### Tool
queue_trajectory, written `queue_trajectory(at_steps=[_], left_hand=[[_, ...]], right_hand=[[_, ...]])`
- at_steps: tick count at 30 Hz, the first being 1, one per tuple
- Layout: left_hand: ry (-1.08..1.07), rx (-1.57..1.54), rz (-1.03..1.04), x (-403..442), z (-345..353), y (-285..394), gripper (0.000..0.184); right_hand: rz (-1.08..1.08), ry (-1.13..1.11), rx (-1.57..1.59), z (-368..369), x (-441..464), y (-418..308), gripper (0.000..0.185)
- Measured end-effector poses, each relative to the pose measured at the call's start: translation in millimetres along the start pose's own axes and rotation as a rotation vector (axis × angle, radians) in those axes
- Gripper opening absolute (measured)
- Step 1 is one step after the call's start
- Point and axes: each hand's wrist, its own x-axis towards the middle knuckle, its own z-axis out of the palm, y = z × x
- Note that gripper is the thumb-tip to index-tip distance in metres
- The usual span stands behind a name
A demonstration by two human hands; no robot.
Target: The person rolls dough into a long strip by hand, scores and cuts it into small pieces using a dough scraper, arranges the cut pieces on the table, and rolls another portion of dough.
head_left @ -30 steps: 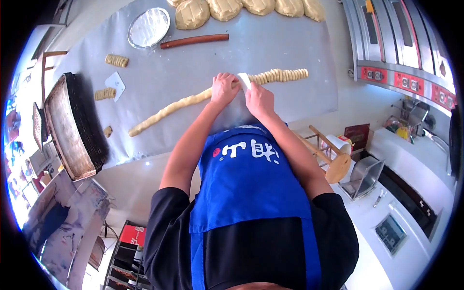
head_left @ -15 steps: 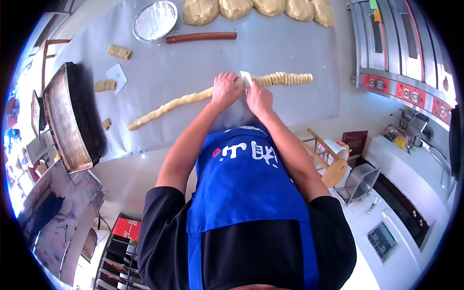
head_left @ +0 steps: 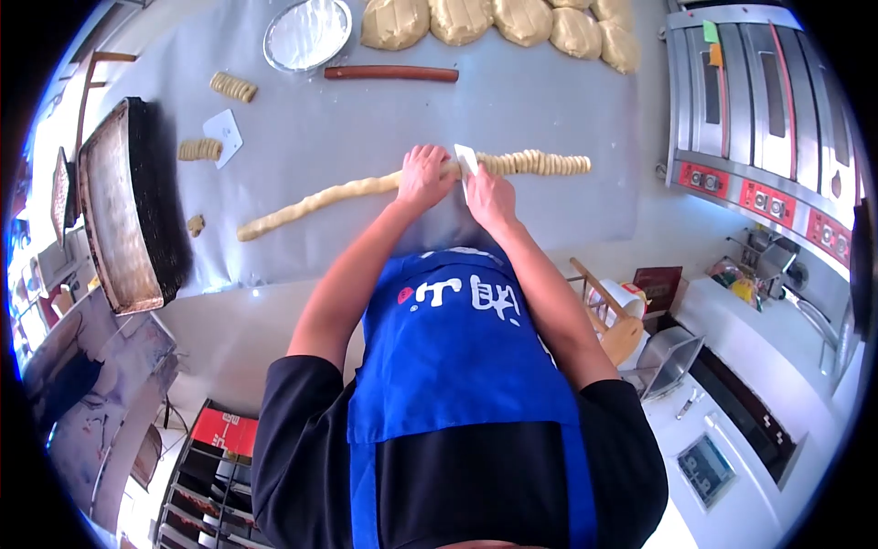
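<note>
A long rope of dough (head_left: pixel 320 199) lies across the metal work table (head_left: pixel 366 119). My left hand (head_left: pixel 426 177) is closed round the rope near its cut end. In my right hand (head_left: pixel 491 196) is a white dough scraper (head_left: pixel 465 158), its blade standing across the rope just beside my left fingers. To the right of the scraper, a row of cut dough slices (head_left: pixel 535 163) sits close together in line with the rope.
At the back are several large dough pieces (head_left: pixel 462 20), a brown rolling pin (head_left: pixel 391 73) and a round bowl of white contents (head_left: pixel 307 35). Left lie sliced dough pieces (head_left: pixel 233 87), another white scraper (head_left: pixel 222 137) and a dark baking tray (head_left: pixel 128 206). An oven (head_left: pixel 759 110) stands right.
The whole view has shifted slightly. Both hands stay at the same part of the rope, and the scraper still stands at the cut end, now a little more upright.
</note>
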Motion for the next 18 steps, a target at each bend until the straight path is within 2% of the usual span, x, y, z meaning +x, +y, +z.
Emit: queue_trajectory(at_steps=[5, 8, 10, 11, 14, 18], left_hand=[[-0.078, 0.103, -0.003, -6.6, -3.6, 2.9, 0.026], [-0.09, 0.133, -0.01, -8.6, -6.1, 4.3, 0.026], [-0.08, 0.098, -0.001, -6.3, -3.5, -2.1, 0.026], [0.013, 0.008, 0.021, -7.8, -1.4, -3.9, 0.026], [-0.03, 0.128, -0.016, -11.6, -10.5, -3.1, 0.026], [-0.058, 0.112, -0.02, -10.8, -13.2, 1.6, 0.022]], right_hand=[[-0.03, -0.07, -0.077, -7.9, -6.7, -22.0, 0.013], [-0.035, -0.098, -0.144, 17.9, -0.8, -23.6, 0.012], [0.015, -0.01, -0.107, 18.8, 9.7, -27.7, 0.013], [0.005, -0.024, -0.102, 14.0, 9.5, -24.1, 0.013], [-0.034, 0.037, 0.003, 1.3, 0.4, -17.4, 0.014], [-0.026, -0.113, -0.142, 3.9, 0.9, -35.9, 0.012]])
